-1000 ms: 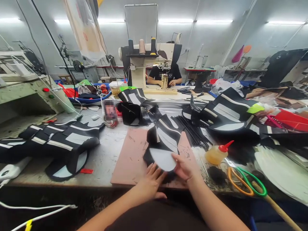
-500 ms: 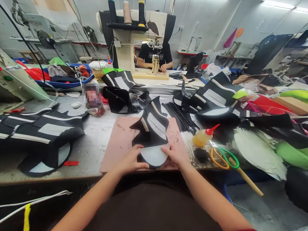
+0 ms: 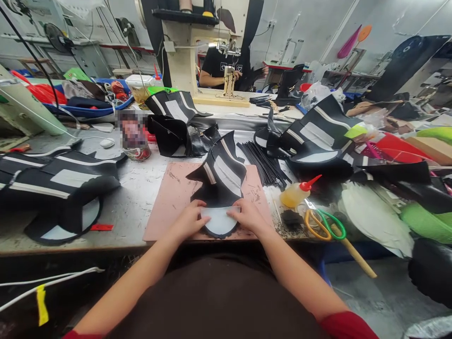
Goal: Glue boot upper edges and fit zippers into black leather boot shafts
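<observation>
A black boot upper (image 3: 218, 193) with pale strips on its lining lies over the pink board (image 3: 165, 188) in front of me. Its rounded toe end, nearest my body, carries a white half-round stiffener piece (image 3: 219, 221). My left hand (image 3: 189, 219) grips the left edge of the toe, thumb on the white piece and fingers at the black edge. On the opposite side my right hand (image 3: 250, 217) grips the right edge in the same manner, thumb over the white piece. The fingertips under the leather are partly hidden.
Right of the board are a glue bottle (image 3: 295, 194) with a red tip, scissors (image 3: 325, 223) and a wooden handle (image 3: 356, 254). More black uppers (image 3: 63, 179) lie left; black strips (image 3: 263, 162) lie behind. A person (image 3: 226, 68) sits beyond the sewing machine (image 3: 183, 61).
My right hand has shifted to the toe's right edge, and my left thumb now lies on the white piece. The camera view has tilted down slightly. The person behind the machine has raised their hands.
</observation>
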`<state>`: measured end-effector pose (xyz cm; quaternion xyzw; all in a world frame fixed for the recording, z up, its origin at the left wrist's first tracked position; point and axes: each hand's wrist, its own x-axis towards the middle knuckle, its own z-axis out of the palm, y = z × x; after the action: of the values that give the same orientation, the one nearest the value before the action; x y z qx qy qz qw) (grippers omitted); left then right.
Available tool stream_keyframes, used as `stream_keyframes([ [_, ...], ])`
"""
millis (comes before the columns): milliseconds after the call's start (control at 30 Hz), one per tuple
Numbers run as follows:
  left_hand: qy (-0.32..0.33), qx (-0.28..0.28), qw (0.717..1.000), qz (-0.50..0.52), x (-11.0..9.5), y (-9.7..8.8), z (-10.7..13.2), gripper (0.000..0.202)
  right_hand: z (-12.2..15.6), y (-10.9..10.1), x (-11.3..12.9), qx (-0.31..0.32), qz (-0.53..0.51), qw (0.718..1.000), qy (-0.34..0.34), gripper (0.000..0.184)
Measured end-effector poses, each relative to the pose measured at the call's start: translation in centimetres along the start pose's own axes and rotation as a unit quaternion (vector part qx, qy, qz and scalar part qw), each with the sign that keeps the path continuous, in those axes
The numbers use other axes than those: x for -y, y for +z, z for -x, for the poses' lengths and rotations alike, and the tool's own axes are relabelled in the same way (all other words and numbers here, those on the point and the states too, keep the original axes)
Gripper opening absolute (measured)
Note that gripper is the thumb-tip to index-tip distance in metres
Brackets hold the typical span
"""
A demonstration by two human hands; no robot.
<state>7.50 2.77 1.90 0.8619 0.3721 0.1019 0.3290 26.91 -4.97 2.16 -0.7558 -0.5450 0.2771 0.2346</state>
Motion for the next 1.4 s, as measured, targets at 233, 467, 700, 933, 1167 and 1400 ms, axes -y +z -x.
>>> stream_keyframes([
  [233,0.012,-0.008,0.997,-0.070,-0.2,0.4,-0.1,0.017,-0.1,-0.1,0.4,0.008,0.025,0.999,0.023,0.015],
  [467,0.064,-0.084,0.973,-0.206,-1.0,0.7,1.3,0.028,1.2,0.7,1.0,-0.076,0.179,0.979,-0.063,0.018],
  [700,0.201,0.036,0.947,-0.250,-0.7,2.2,1.9,0.045,2.5,3.2,-0.3,-0.038,0.154,0.954,-0.255,0.042],
  [933,0.187,0.066,0.952,-0.235,0.0,2.3,2.2,0.074,2.5,2.4,0.3,0.058,0.183,0.958,-0.214,0.062],
  [1167,0.122,0.015,0.945,-0.302,5.4,-5.2,3.3,0.034,-0.6,-8.6,-3.8,-0.022,0.374,0.922,-0.096,0.042],
  [1400,0.154,-0.278,0.888,-0.333,0.0,-5.9,2.6,0.024,-1.8,-11.6,-6.4,-0.045,0.453,0.890,-0.010,0.019],
])
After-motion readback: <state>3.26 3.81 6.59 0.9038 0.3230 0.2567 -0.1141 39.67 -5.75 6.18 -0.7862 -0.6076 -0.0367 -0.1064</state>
